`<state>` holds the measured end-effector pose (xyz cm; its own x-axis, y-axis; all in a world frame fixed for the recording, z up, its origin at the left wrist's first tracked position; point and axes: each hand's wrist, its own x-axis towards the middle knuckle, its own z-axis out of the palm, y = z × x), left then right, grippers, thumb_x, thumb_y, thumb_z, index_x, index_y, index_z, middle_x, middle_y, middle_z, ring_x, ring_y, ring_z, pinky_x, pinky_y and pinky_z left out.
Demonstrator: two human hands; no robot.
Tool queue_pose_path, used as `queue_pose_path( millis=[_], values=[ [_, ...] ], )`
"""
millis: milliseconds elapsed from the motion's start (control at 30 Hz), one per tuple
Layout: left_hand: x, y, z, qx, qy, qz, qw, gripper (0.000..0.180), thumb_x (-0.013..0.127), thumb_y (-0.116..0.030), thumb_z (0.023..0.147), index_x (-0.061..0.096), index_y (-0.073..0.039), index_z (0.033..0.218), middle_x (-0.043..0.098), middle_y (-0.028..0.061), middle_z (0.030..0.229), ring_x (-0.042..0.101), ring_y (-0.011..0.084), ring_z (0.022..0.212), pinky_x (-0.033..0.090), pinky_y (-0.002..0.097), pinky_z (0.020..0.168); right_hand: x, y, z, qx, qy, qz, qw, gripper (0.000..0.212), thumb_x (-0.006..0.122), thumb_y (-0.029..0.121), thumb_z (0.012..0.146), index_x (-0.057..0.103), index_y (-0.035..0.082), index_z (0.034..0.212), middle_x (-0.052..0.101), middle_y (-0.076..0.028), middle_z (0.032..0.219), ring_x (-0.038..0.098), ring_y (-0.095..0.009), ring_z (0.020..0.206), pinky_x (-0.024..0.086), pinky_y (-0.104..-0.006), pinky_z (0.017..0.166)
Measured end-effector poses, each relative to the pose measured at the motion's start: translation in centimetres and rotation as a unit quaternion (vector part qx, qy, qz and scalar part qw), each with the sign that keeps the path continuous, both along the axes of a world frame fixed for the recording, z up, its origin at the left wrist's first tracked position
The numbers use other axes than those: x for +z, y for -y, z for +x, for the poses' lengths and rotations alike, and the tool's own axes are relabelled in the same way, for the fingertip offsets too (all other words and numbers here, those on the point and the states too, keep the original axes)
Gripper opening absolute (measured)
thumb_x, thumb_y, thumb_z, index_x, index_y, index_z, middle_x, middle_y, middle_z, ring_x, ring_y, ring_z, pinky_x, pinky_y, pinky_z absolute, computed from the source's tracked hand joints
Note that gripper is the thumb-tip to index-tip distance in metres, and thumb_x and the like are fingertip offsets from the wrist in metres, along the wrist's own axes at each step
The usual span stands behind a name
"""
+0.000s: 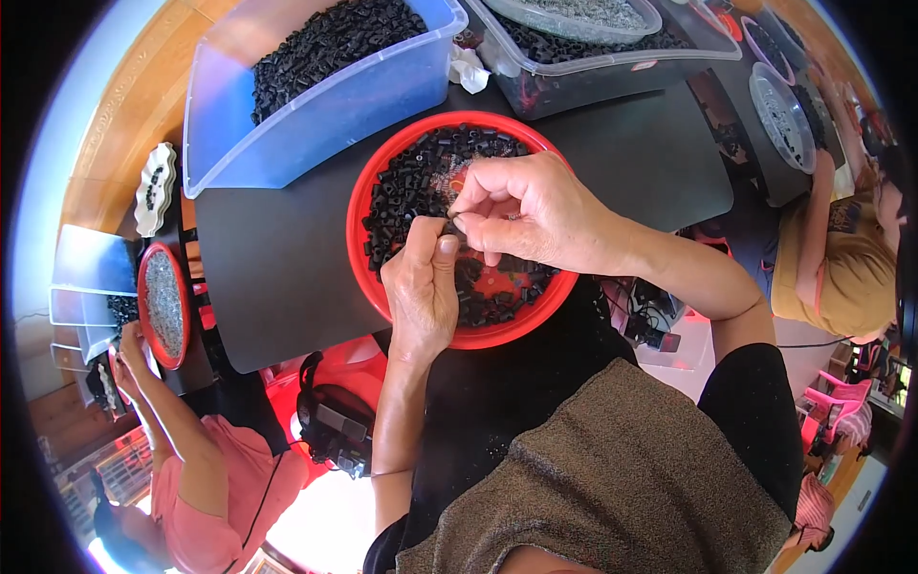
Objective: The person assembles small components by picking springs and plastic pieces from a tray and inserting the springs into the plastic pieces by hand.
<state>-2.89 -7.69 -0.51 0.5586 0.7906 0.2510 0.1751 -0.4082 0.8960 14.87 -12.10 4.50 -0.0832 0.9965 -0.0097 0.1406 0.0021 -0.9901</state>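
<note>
A round red tray (pixel 361 277) with a patterned bottom lies in front of me on the dark table. Short black tube pieces (pixel 390 206) are heaped along its left and far sides, with more at its near side. Over the tray my left hand (pixel 421 287) is closed, thumb and forefinger pinched on a small dark piece. My right hand (pixel 535 210) meets it fingertip to fingertip, also in a pinch. What the right fingers hold is too small and covered to make out.
Beyond the tray stand a bluish clear bin (pixel 325 134) of black pieces and a second clear bin (pixel 612 81) topped by a shallow dish (pixel 583 17). A crumpled white tissue (pixel 469 70) sits between them. People work at left (pixel 220 478) and right (pixel 841 249).
</note>
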Motion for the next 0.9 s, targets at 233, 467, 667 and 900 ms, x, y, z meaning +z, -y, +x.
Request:
queue_pose_path(
  millis=[233, 467, 667, 900],
  values=[
    [0.1, 0.1, 0.2, 0.012, -0.021, 0.032, 0.999, 0.012, 0.049, -0.012, 0.099, 0.052, -0.003, 0.092, 0.046, 0.013, 0.061, 0.045, 0.0219, 0.052, 0.039, 0.0326, 0.051, -0.1, 0.1, 0.6, 0.025, -0.063, -0.077, 0.995, 0.009, 0.061, 0.005, 0.093, 0.06, -0.004, 0.091, 0.065, -0.007, 0.081, 0.065, -0.01, 0.064, 0.051, -0.0217, 0.058],
    [0.6, 0.1, 0.3, 0.015, -0.061, 0.038, 0.997, 0.011, 0.051, -0.008, 0.097, 0.05, -0.002, 0.088, 0.049, 0.015, 0.062, 0.05, 0.025, 0.053, 0.04, 0.0337, 0.052, -0.3, 0.6, 0.5, 0.014, -0.009, -0.039, 0.999, 0.008, 0.058, 0.004, 0.094, 0.059, -0.004, 0.091, 0.065, -0.007, 0.08, 0.066, -0.011, 0.064, 0.051, -0.0219, 0.059],
    [1.0, 0.0, 0.3, -0.011, -0.045, 0.029, 0.999, 0.011, 0.052, -0.007, 0.096, 0.051, -0.002, 0.087, 0.054, 0.015, 0.067, 0.052, 0.0264, 0.056, 0.042, 0.0332, 0.053, -0.6, 0.7, 0.5, 0.0, 0.086, 0.084, 0.993, 0.008, 0.06, 0.003, 0.09, 0.06, -0.005, 0.086, 0.067, -0.011, 0.071, 0.07, -0.017, 0.063, 0.053, -0.0269, 0.054],
    [1.1, 0.3, 0.5, 0.006, -0.073, 0.06, 0.996, 0.01, 0.053, -0.006, 0.095, 0.051, -0.002, 0.085, 0.057, 0.015, 0.07, 0.057, 0.03, 0.059, 0.044, 0.0346, 0.054, -1.4, 1.0, 0.4, 0.001, 0.104, 0.127, 0.986, 0.006, 0.06, 0.002, 0.089, 0.058, -0.003, 0.086, 0.066, -0.013, 0.068, 0.07, -0.018, 0.062, 0.052, -0.0274, 0.054]
  ],
)
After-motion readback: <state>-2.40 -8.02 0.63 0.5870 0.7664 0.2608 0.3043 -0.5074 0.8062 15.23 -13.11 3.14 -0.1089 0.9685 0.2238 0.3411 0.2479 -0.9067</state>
